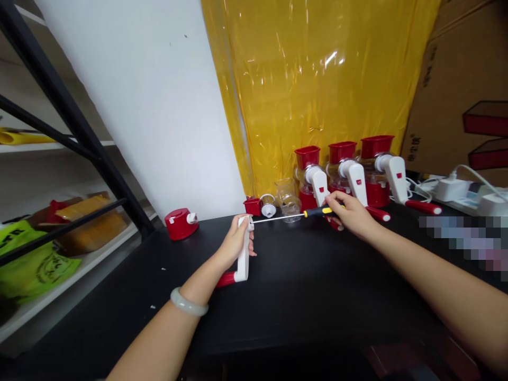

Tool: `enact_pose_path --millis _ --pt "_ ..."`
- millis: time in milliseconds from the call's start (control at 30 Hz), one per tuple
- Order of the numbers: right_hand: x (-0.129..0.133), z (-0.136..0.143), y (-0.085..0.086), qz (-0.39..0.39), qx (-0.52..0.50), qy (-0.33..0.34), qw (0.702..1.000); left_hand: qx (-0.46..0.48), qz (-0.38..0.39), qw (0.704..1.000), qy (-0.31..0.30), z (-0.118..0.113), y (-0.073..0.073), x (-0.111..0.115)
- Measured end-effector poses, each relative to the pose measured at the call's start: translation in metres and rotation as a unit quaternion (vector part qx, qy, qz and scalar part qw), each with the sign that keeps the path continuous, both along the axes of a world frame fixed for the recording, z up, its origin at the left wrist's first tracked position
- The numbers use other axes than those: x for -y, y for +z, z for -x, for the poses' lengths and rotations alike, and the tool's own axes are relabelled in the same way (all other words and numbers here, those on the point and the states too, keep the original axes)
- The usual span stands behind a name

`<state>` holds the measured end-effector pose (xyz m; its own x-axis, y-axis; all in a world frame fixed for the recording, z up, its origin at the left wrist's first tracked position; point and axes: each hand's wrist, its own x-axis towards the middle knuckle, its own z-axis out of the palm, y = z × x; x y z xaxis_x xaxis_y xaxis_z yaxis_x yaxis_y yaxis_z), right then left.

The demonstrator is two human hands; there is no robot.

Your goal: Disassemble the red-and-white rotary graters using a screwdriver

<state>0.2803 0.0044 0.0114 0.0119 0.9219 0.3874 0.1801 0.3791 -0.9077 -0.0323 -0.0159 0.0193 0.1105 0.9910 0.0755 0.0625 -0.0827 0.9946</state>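
The left hand (237,237) is gripping the white crank handle (243,262) left of the clear housing (287,195), fingers (251,245) wrapping around its upper end. Right of that housing, the right hand (351,211) is pinching a screwdriver (315,212), its shaft (281,217) running in front of the housing to the crank handle.

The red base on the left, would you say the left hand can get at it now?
Probably not without letting go: the left hand holds the white crank, though nothing visible stands between hand and red base.
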Motion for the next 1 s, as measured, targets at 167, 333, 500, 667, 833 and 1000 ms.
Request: enact_pose_path --millis 167,333,500,667,833,1000 --pt "0.001 0.000 0.001 -0.012 0.018 0.003 1.000 0.009 -0.016 1.000 0.009 0.001 0.006 0.002" --pt "0.001 -0.002 0.004 -0.051 0.047 -0.006 0.998 0.008 -0.001 1.000 0.017 0.003 0.002 0.000" --pt "-0.002 -0.006 0.001 -0.043 -0.005 -0.003 0.999 -0.006 0.013 1.000 0.006 0.002 -0.003 -0.001" --pt "-0.004 -0.003 -0.004 -0.014 -0.116 0.069 0.991 0.003 -0.008 1.000 0.008 -0.002 0.003 0.004" --pt "0.001 -0.001 0.001 0.017 -0.163 0.098 0.982 0.006 -0.004 1.000 0.008 -0.001 0.004 0.005" --pt "0.008 -0.002 0.010 0.014 -0.173 0.116 0.978 0.015 0.021 1.000 -0.011 0.001 0.000 0.003"
